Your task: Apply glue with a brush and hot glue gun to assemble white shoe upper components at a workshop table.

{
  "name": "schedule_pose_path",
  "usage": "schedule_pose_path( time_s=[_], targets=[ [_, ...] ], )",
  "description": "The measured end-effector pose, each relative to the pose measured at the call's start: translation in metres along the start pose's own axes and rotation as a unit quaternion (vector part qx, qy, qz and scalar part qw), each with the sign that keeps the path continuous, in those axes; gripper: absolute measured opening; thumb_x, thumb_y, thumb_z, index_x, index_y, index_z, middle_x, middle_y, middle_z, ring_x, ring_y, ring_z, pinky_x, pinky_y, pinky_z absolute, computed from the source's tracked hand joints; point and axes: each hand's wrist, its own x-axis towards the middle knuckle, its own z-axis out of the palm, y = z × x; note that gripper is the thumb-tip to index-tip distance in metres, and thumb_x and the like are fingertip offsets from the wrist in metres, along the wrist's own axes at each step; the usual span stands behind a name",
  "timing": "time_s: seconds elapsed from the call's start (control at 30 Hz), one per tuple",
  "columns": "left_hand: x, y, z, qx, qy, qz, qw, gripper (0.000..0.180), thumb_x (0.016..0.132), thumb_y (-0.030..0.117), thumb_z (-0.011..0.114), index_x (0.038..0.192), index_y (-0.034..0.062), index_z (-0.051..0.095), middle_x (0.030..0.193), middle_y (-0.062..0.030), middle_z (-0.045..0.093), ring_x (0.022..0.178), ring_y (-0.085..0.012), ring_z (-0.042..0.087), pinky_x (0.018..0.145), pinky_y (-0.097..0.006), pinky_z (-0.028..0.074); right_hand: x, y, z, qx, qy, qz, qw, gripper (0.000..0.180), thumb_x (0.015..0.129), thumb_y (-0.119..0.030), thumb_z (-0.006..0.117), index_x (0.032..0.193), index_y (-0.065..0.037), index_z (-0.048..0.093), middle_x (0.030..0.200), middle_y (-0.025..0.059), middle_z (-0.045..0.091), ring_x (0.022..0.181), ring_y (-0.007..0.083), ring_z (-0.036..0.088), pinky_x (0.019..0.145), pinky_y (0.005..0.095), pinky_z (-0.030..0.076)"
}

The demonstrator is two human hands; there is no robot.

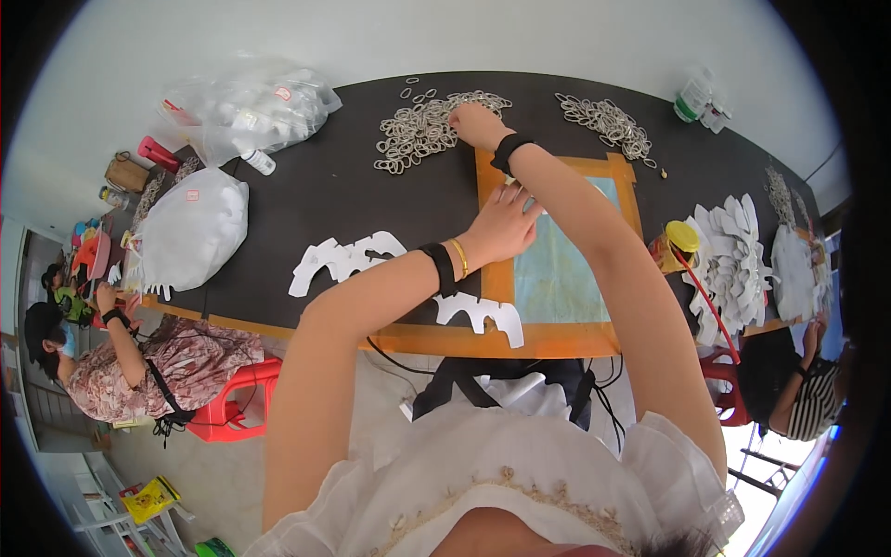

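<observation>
My right hand (478, 127) reaches to the far side of the dark table, at the right part of a heap of pale oval rings (418, 133). Its fingers are curled and bent down at the rings; whatever they grip is hidden. Nearer to me, my left hand (504, 223) lies flat with fingers stretched out, over the left taped border of a light-blue mat (557, 283). A small pale bit shows by its fingertips. White cut-out pieces with toothed edges lie beside my left forearm: one piece (339, 258) beyond it, another piece (483, 314) nearer the table edge.
A second ring heap (605, 123) lies at the back right. Clear plastic bags (251, 111) and a white bag (190, 227) stand left. On the right are a yellow-lidded can (682, 237), stacked white pieces (729, 260) and a bottle (691, 97). Other people sit at both sides.
</observation>
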Motion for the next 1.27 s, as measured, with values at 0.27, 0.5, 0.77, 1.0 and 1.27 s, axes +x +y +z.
schedule_pose_path(
  time_s=[0.27,0.5,0.77,1.0,1.27],
  targets=[
    [-0.002,-0.001,0.001,-0.03,-0.013,0.014,0.999,0.026,0.083,0.017,0.055,0.102,-0.0007,0.062,0.113,-0.0196,0.055,0.116,-0.0368,0.045,0.097,-0.051,0.034,-0.001,0.004,0.026,-0.111,-0.005,0.02,0.994,0.009,0.082,-0.01,0.059,0.089,-0.007,0.066,0.097,0.0164,0.062,0.097,0.0336,0.061,0.082,0.0415,0.05],
    [0.0,0.0,-0.005,-0.025,-0.014,0.027,0.999,0.025,0.082,0.016,0.057,0.101,0.0013,0.063,0.116,-0.0183,0.055,0.119,-0.0354,0.045,0.094,-0.05,0.036,-0.006,0.003,0.012,-0.069,0.005,-0.013,0.998,0.01,0.08,-0.005,0.058,0.086,-0.005,0.067,0.092,0.0168,0.066,0.092,0.0332,0.064,0.08,0.0419,0.052],
    [0.002,0.0,-0.007,0.042,-0.032,0.063,0.997,0.042,0.079,0.016,0.062,0.119,0.0091,0.057,0.124,-0.0081,0.052,0.113,-0.0255,0.05,0.086,-0.041,0.041,-0.042,0.028,-0.072,0.162,0.151,0.001,0.975,0.015,0.075,-0.01,0.065,0.087,-0.002,0.071,0.079,0.0125,0.07,0.075,0.0255,0.068,0.072,0.0358,0.054],
    [0.015,0.008,-0.002,0.029,-0.079,0.096,0.992,0.036,0.08,0.012,0.06,0.116,0.006,0.059,0.117,-0.007,0.056,0.111,-0.0229,0.05,0.087,-0.038,0.039,-0.116,0.062,-0.113,0.258,0.033,0.052,0.964,0.019,0.077,-0.012,0.068,0.09,0.0,0.072,0.077,0.0077,0.07,0.07,0.0136,0.065,0.069,0.028,0.053],
    [0.035,0.03,0.008,0.014,-0.092,0.004,0.996,0.045,0.083,0.022,0.064,0.124,0.0044,0.056,0.115,-0.0086,0.054,0.106,-0.0237,0.05,0.084,-0.04,0.039,-0.148,0.091,-0.113,0.168,-0.087,0.146,0.971,0.017,0.076,-0.011,0.067,0.087,0.001,0.072,0.074,0.0066,0.07,0.071,0.0127,0.065,0.067,0.0263,0.051]
  ],
)
